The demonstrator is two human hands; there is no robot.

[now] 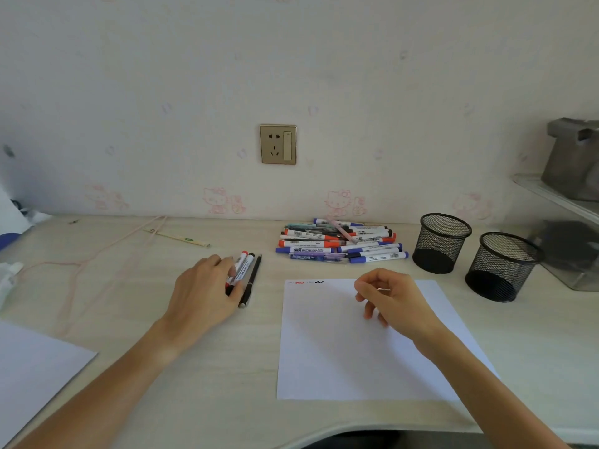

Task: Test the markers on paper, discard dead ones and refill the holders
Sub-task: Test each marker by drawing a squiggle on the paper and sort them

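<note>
Here, left hand (204, 286) touching markers (240, 270)

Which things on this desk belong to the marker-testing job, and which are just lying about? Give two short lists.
Part of the job: pile of markers; test paper with red and black squiggles; two mesh holders; three pens beside the left hand.

Lying about: pink cord; chopstick sleeve; second paper sheet; white tube.
</note>
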